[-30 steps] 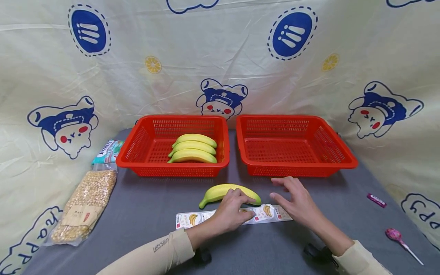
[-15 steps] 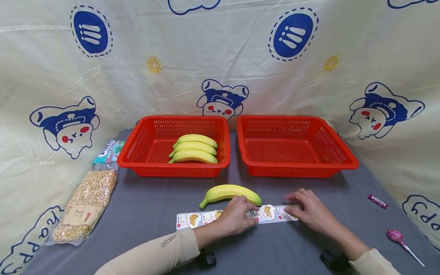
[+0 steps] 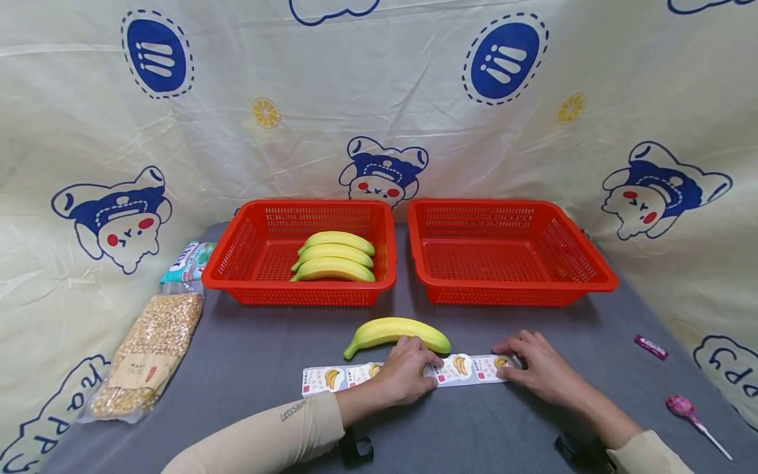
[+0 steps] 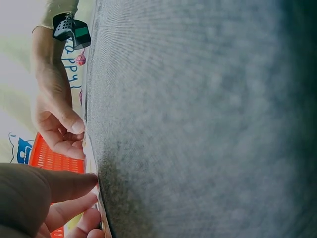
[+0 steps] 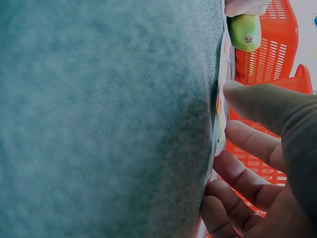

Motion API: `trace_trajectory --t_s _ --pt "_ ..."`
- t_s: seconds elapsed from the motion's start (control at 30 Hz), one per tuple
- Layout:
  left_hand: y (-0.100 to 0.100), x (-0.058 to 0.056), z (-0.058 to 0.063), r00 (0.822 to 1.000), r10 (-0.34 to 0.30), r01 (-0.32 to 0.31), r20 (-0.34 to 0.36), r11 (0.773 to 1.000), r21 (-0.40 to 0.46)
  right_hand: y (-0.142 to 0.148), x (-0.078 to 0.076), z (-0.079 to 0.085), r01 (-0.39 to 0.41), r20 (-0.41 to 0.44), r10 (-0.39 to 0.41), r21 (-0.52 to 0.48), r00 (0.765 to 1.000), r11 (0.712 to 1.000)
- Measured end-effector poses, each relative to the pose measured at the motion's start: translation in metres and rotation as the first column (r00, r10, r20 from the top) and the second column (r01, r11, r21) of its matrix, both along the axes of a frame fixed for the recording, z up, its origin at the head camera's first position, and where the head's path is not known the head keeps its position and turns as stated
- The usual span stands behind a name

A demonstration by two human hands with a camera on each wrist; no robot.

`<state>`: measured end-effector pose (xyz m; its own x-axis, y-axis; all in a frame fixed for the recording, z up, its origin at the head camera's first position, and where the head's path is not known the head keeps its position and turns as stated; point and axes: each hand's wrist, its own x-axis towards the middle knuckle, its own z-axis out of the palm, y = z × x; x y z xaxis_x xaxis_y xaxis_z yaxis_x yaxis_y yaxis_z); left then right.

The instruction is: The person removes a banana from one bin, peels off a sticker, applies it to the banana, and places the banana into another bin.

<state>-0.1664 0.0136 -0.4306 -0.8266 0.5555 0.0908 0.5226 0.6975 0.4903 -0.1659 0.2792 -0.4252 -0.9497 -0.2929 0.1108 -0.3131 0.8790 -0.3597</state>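
A paper strip of round banana stickers (image 3: 454, 370) lies flat on the grey cloth. My left hand (image 3: 404, 372) rests on its middle, fingertips and thumb touching the paper and hiding part of it. At the strip's right end, my right hand (image 3: 535, 365) touches the last sticker (image 3: 501, 363), thumb and forefinger apart on either side of it. The right wrist view shows the thumb (image 5: 262, 104) and fingers against the strip, whose end looks slightly raised there. Just behind the strip, close to the left fingers, lies a single banana (image 3: 387, 331).
Two red baskets stand behind: the left basket (image 3: 299, 294) holds three bananas (image 3: 333, 255), the right basket (image 3: 515, 295) shows a bare floor. A bag of kernels (image 3: 142, 349) and a blue packet (image 3: 188, 261) lie left. A purple-wrapped candy (image 3: 650, 347) and a lollipop (image 3: 681, 407) lie right.
My right hand has come down and right from above the strip to its right end. My left hand has shifted slightly right along the strip.
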Motion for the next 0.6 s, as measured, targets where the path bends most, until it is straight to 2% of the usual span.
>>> trace_trajectory --t_s 0.23,0.6 --pt "-0.001 0.003 0.001 1.0 0.0 0.001 0.024 1.0 -0.023 -0.001 0.003 -0.002 0.01 0.053 -0.013 0.057 0.999 0.998" --pt "-0.014 0.015 0.002 0.999 -0.037 0.037 0.025 0.999 -0.021 -0.008 0.019 0.001 -0.015 0.103 0.006 0.09 0.995 0.996"
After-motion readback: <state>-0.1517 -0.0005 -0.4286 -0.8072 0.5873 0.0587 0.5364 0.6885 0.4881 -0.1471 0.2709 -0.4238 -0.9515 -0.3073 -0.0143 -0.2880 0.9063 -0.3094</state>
